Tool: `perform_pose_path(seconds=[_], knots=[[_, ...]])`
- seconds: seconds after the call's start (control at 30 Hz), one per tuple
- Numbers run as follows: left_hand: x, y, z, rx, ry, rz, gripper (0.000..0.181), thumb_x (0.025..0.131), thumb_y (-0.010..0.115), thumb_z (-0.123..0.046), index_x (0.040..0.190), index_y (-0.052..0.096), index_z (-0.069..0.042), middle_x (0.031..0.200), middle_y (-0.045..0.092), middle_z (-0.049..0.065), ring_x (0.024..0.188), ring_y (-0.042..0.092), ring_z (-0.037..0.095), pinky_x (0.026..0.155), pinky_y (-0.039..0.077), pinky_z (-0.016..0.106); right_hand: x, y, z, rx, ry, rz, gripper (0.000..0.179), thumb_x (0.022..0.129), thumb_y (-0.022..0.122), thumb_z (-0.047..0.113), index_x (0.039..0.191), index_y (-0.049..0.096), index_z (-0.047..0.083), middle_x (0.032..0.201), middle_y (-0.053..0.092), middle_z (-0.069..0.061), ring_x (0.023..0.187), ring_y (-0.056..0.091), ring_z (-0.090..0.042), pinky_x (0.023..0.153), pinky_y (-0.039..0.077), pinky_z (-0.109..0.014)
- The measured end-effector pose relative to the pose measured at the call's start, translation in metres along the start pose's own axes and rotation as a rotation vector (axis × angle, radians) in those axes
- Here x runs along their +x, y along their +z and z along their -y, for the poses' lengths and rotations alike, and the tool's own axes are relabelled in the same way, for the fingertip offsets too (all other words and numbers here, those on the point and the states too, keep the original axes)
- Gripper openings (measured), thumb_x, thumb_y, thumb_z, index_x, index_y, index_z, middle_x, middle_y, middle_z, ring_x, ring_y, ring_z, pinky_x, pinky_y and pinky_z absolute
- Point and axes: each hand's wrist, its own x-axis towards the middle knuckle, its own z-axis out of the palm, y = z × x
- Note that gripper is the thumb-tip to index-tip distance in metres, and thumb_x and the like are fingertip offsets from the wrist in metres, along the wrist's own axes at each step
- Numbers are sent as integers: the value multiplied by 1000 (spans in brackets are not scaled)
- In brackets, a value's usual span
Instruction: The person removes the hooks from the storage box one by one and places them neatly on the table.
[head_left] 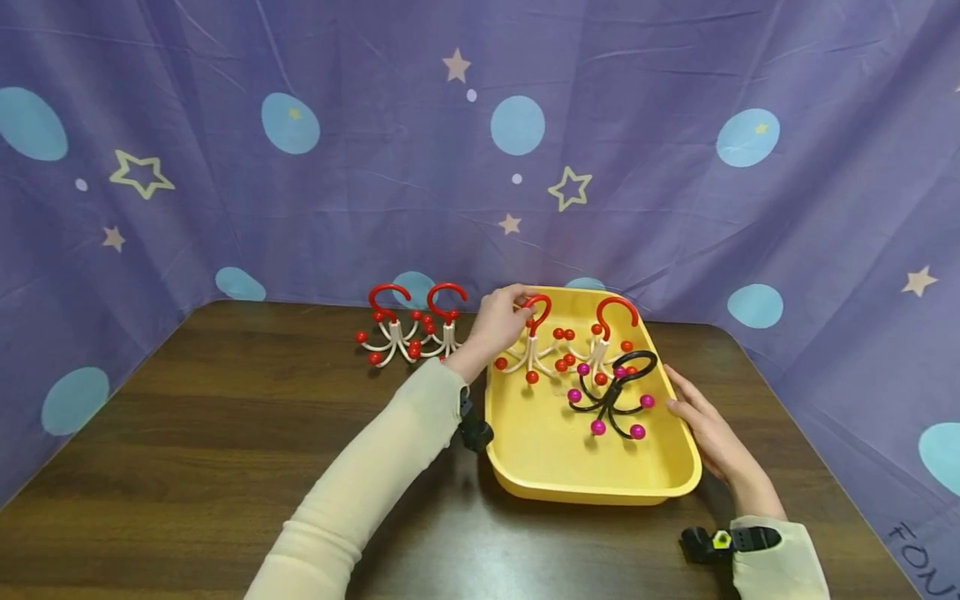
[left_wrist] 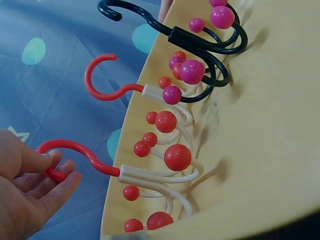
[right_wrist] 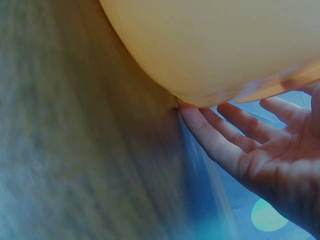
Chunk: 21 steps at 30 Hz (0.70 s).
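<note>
A red-hooked white rack (head_left: 532, 353) is in the smooth yellow tray (head_left: 536, 454), toward the wood-grained bench (head_left: 187, 467)'s back-right corner; the left grip (head_left: 497, 323) pinches the hook. 1 matching rack (head_left: 602, 343) and 1 black, pink-balled rack (head_left: 611, 397) share the tray. The right grip (head_left: 711, 429), fingers spread, touches the tray's wall. 2 red-hooked racks (head_left: 395, 336) stand near the back edge.

Smooth plastic tray (head_left: 540, 457), glossy red hook (left_wrist: 131, 173)

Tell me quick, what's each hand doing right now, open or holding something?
Left hand: holding a white-armed, red-balled hanger by its red hook.
Right hand: open, fingers against the outside of the yellow plastic tray.
</note>
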Motion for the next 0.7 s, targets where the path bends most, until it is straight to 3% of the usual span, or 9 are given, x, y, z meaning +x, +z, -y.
perform_pose_path(seconds=[0.23, 0.47, 0.7], knots=[[-4, -7, -8, -10, 26, 5, 28, 89, 56, -9, 116, 62, -14, 93, 66, 0, 77, 62, 13, 58, 45, 20, 0, -1, 1, 12, 0, -1, 59, 99, 33, 25, 147, 2, 12, 150, -4, -22, 110, 41, 5, 83, 45, -16], [-10, -20, -16, -46, 40, 11, 26, 90, 56, -10, 114, 63, -15, 93, 66, -1, 80, 63, 12, 61, 47, 21, -2, 0, 3, 15, -17, 9, 59, 100, 33, 23, 147, 1, 10, 150, -5, -23, 117, 41, -4, 83, 45, -16], [-17, -35, -22, -104, 54, 10, 24, 90, 57, -11, 112, 64, -16, 94, 68, -2, 83, 64, 15, 59, 48, 22, -3, 0, 3, 24, -18, 13, 59, 100, 33, 23, 147, 1, 9, 150, -5, -23, 111, 43, 4, 83, 45, -16]])
